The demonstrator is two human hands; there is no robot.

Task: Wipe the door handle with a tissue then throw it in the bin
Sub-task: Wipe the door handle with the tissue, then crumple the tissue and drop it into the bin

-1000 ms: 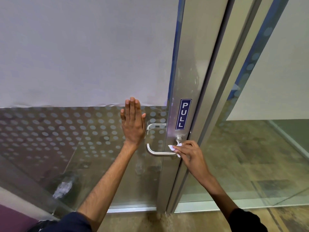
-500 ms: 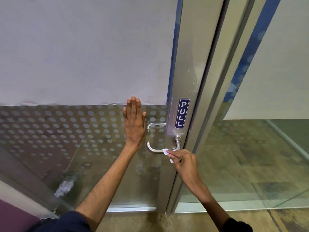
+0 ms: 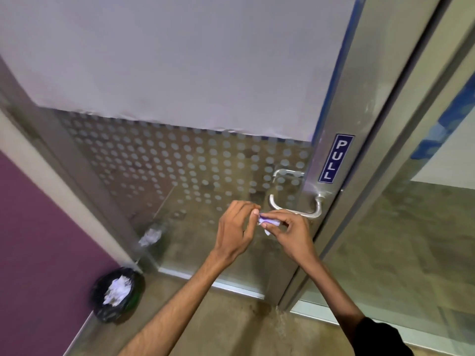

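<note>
Tissue [image 3: 267, 222] – between both hands

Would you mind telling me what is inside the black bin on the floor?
The black-lined round bin holds crumpled white tissues heaped near its top. Anything beneath that heap is covered, so I cannot see it.

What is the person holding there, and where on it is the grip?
A small crumpled tissue, pinched between the fingertips of the right hand along its right side; the left hand touches its left end with fingertips.
</note>
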